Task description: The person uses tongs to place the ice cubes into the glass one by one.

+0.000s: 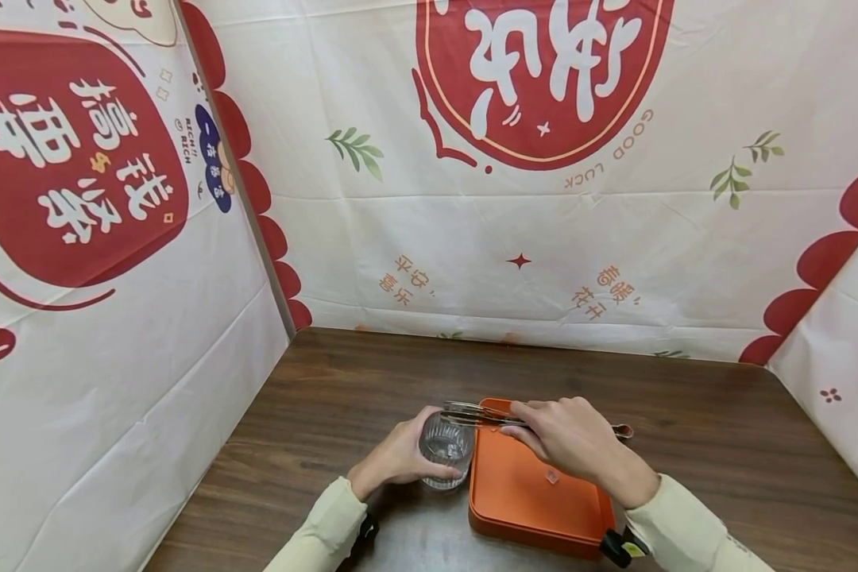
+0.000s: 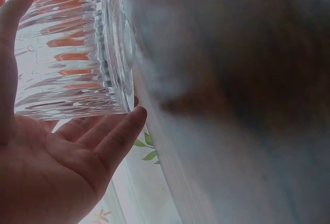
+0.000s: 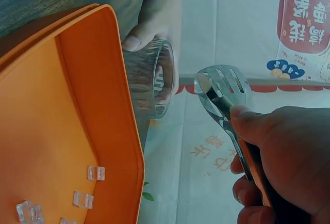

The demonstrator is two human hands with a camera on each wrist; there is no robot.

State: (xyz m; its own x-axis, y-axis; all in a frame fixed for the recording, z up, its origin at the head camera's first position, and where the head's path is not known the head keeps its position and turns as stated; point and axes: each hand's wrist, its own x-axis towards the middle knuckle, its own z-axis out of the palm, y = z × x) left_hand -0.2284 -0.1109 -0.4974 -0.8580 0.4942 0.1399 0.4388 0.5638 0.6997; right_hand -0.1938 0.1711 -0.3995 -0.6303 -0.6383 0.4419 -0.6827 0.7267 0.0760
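A clear ribbed glass (image 1: 446, 451) stands beside the orange tray's left side, with my left hand (image 1: 397, 456) gripping it, thumb on the near side and fingers round the far side. In the left wrist view, fingers lie along the glass (image 2: 67, 59) near its base. My right hand (image 1: 570, 438) holds metal tongs (image 1: 482, 416) with slotted heads, their tips over the glass's mouth. Seen from the right wrist, thumb and fingers wrap the tongs' arms; I cannot tell whether a clear piece sits between the heads. Several clear cubes (image 3: 96, 173) lie in the orange tray (image 3: 105, 95).
The orange tray spans the table's near middle, under my right forearm. Dark brown wooden table (image 1: 343, 381) extends behind and to both sides. White printed cloth walls (image 1: 472, 238) enclose its back, left and right edges.
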